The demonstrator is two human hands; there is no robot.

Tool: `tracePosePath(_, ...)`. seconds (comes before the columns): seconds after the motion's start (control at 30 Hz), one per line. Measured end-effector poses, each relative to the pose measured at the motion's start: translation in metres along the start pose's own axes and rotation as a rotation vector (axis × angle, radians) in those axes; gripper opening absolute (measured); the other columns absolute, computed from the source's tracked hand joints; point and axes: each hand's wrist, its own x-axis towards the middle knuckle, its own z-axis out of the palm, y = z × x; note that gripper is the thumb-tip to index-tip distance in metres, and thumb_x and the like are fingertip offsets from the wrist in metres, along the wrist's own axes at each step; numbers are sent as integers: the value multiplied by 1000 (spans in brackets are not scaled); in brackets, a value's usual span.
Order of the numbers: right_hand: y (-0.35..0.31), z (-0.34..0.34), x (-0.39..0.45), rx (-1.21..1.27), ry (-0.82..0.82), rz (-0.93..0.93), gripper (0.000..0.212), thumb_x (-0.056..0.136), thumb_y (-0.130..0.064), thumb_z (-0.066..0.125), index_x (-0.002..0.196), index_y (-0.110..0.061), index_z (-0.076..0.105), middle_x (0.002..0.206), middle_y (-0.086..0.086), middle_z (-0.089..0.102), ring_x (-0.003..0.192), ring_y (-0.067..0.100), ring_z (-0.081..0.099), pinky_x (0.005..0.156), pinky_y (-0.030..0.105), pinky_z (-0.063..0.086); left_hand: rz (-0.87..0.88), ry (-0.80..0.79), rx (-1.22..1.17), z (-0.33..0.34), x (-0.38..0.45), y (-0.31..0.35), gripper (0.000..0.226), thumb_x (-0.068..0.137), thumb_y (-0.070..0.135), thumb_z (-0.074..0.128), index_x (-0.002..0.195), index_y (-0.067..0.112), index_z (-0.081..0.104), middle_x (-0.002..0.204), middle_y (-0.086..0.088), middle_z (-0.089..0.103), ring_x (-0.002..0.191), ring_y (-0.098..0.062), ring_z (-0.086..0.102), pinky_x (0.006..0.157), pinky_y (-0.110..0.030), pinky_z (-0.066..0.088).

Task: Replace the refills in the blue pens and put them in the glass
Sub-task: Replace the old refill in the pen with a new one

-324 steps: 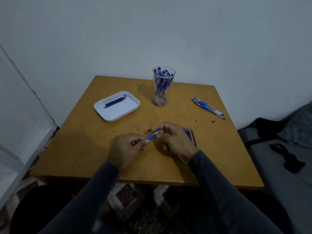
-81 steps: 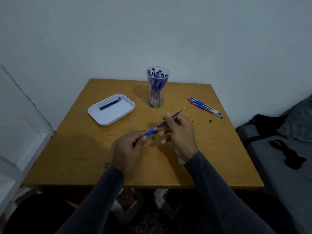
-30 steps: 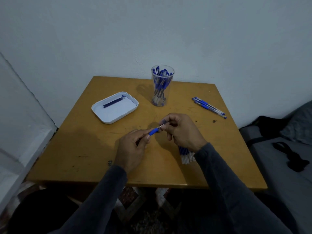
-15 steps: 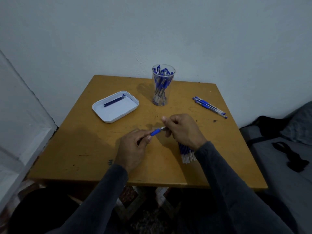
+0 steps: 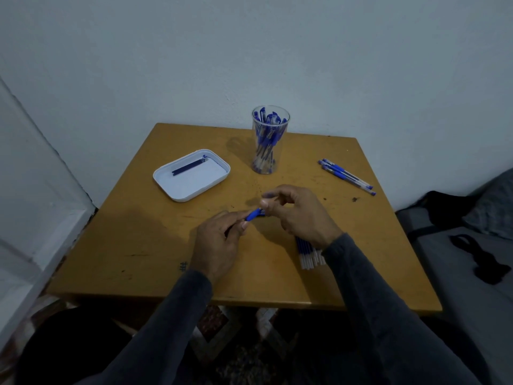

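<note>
Over the middle of the wooden table (image 5: 144,245), my left hand (image 5: 219,240) grips a blue pen (image 5: 253,214) by its barrel, the blue grip end pointing up and right. My right hand (image 5: 299,212) pinches the pen's tip end between thumb and fingers. A clear glass (image 5: 269,140) at the table's back holds several blue pens upright. Three more blue pens (image 5: 347,177) lie at the back right. A bunch of refills (image 5: 309,254) lies under my right wrist, partly hidden.
A white tray (image 5: 191,177) at the back left holds dark refills (image 5: 189,167). The wall rises right behind the table. A grey bed with dark cloth (image 5: 483,259) stands to the right. A white door frame (image 5: 41,207) is at the left.
The long refill that stuck out of the pen 2.7 s ago has gone into the barrel. My right hand has closed in on the pen's tip end. The left hand has hardly moved.
</note>
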Motion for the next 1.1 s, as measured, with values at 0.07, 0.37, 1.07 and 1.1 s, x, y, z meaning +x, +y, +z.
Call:
tracePosePath(0.07, 0, -2, 0, 108, -47, -18, 10, 95, -16, 71, 103, -10, 73, 87, 18, 69, 48, 11, 49, 46, 25, 42, 2, -1, -5, 0, 0, -1, 27, 97, 12, 63, 121, 23, 71, 85, 6, 68, 82, -9, 64, 71, -16, 50)
tracePosePath(0.37, 2, 6, 3, -49, 40, 15, 30, 98, -30, 68, 88, -3, 74, 69, 4, 69, 45, -4, 53, 47, 13, 39, 26, 13, 41, 1, 0, -1, 27, 96, 15, 65, 122, 22, 71, 84, 7, 66, 81, -9, 61, 68, -11, 46)
tracePosePath(1.07, 2, 28, 23, -669, 18, 78, 42, 101, -27, 61, 143, -22, 56, 134, 3, 51, 115, 17, 52, 90, 23, 40, -151, 245, -28, 3, 1, -5, 27, 100, 21, 59, 125, 14, 67, 108, 0, 72, 101, -16, 69, 84, -47, 60)
tracePosePath(1.1, 3, 32, 22, -683, 6, 84, 39, 102, -28, 59, 141, -21, 58, 134, 3, 49, 113, 17, 51, 92, 25, 43, -148, 243, -30, 3, 0, -3, 27, 100, 20, 58, 126, 15, 67, 107, 2, 72, 99, -15, 69, 83, -47, 60)
